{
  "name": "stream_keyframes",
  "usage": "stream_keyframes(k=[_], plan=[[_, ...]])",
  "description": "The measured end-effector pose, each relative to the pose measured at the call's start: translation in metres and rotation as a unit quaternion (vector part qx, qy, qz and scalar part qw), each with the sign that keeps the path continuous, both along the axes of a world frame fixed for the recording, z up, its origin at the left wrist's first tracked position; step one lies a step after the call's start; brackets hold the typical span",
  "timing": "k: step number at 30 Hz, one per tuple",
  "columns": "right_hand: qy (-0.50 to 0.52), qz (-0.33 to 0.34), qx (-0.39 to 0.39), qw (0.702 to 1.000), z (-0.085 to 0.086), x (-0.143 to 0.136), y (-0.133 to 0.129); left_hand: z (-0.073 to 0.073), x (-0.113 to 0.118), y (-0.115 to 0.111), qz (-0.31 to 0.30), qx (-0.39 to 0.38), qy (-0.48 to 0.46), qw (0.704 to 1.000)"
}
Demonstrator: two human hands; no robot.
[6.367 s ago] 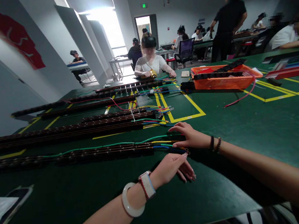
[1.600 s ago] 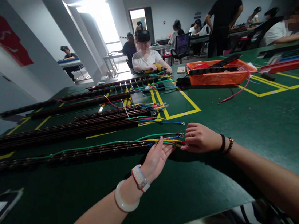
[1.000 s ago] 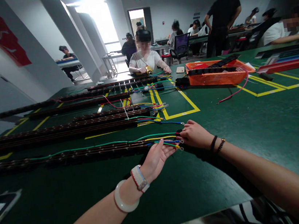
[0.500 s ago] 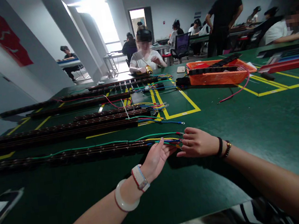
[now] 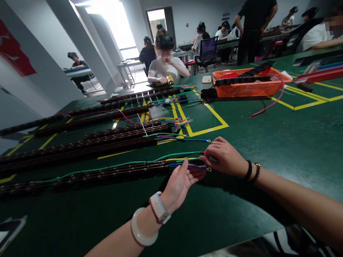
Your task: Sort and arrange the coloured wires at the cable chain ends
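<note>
On the green worktop [image 5: 287, 142], not far from its near edge and running toward the left edge: bundle of long dark strips [image 5: 111, 177], probably stiff. At its right end, left hand [image 5: 179, 184] with thumb and fingers apart about coloured wires [image 5: 175, 160]; right hand [image 5: 225, 156] with fingers curled at wire tips, pinching or not impossible to say. Wires likely light, bendable; best held just behind ring terminal [image 5: 209, 169].

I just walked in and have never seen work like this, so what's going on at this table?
A person is handling coloured wires at the end of the nearest dark strip on a green table. The left hand is cupped around them; the right hand has its fingers at the tips, though which wire they pinch is hard to tell. Across the table sits a co-worker, one hand at a yellow tool.
</note>
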State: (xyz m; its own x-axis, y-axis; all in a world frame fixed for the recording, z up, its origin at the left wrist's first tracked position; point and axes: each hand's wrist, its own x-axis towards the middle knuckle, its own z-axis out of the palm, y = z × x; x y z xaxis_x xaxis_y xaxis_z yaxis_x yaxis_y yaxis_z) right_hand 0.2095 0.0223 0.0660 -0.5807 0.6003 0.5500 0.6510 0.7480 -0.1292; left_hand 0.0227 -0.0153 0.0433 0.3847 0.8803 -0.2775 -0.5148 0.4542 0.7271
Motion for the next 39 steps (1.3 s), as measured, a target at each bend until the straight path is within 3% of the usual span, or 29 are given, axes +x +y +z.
stream_keyframes(k=[4,12,20,24,28,33,39], plan=[[-0.068,0.010,-0.052,0.996,-0.003,0.000,0.004,-0.001,-0.002,-0.007,-0.003,-0.001,0.048,0.999],[-0.177,0.053,-0.049,0.982,-0.017,-0.004,0.007,0.003,-0.004,-0.009,-0.016,0.002,0.044,0.999],[-0.132,0.054,-0.008,0.990,0.001,0.002,0.001,-0.003,-0.006,-0.007,-0.015,0.005,0.013,1.000],[-0.107,0.107,0.030,0.988,0.011,-0.001,-0.010,0.000,-0.004,-0.007,-0.014,-0.012,0.007,1.000],[-0.102,0.139,0.058,0.983,0.008,-0.012,-0.020,-0.001,-0.004,-0.008,-0.005,-0.022,-0.004,1.000],[-0.076,0.111,0.057,0.989,0.002,-0.015,-0.019,-0.002,-0.005,-0.007,0.001,-0.008,0.001,1.000],[-0.078,0.042,0.037,0.995,0.003,-0.006,-0.010,0.000,-0.005,-0.010,-0.075,0.049,0.046,0.995]])
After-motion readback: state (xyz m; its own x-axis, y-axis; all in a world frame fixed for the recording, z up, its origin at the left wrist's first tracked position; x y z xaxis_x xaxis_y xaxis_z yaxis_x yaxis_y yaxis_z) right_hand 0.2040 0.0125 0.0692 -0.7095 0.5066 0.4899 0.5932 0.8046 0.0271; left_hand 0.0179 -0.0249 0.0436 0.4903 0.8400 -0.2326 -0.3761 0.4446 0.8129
